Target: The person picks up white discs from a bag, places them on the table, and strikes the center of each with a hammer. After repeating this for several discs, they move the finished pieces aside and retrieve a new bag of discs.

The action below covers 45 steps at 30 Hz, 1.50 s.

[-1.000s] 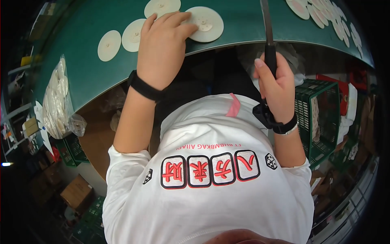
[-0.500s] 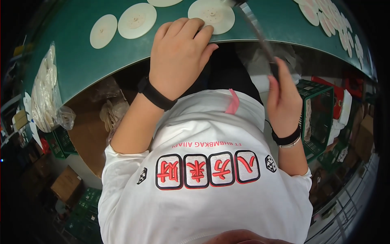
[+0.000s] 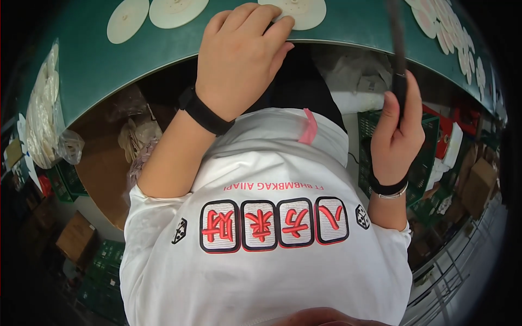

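Observation:
My left hand is over the table's near edge, fingers bent down onto the near-left part of a round white disc with a small raised hub. Its fingertips press on the disc and the thumb sticks out at the table edge. At the right, my right hand is closed round the black grip of a long hammer-like tool. The tool stands nearly straight up in the picture, blurred, and its head is cut off by the upper edge. Two more white discs lie left of my left hand.
The green table curves across the top. Many pale discs overlap at its far right. A clear plastic bag of pale pieces hangs by its left end. Below are a cardboard box and a green crate.
My right hand has swung the tool right and away from the disc, where its end was. My left hand stays on the disc. The whole view has shifted a little.

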{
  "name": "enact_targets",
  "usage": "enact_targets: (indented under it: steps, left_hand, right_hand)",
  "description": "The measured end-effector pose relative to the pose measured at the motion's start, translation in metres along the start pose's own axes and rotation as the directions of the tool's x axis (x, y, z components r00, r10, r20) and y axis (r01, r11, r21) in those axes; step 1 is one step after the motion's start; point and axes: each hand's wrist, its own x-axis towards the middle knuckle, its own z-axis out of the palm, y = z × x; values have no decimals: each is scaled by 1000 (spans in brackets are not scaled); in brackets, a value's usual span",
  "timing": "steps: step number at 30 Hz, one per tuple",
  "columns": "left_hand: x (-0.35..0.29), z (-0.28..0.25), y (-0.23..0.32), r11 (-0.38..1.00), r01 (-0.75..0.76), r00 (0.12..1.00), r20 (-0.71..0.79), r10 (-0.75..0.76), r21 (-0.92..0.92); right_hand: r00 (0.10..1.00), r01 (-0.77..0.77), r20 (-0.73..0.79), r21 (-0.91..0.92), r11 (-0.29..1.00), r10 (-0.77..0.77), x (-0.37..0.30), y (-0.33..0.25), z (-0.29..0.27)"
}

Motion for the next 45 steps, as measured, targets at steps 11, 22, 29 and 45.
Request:
enact_targets:
  steps: [11,22,29,45]
  left_hand:
    - [-19,29,-19,989,-143,937,-314,151,47]
    - [-35,40,-29,984,-159,882,-437,179,82]
    - [-29,11,-8,982,20,989,137,-47,190]
    - [-44,20,-16,999,15,996,-86,-11,47]
  right_hand:
    - [985,-36,-161,164,986,63,-6,-10,13]
    - [992,29,124,-99,995,-17,-16,-11,34]
    - [998,64,22,22,998,-64,-12,-4,45]
    - [997,11,-82,56,998,-7,-36,-6,32]
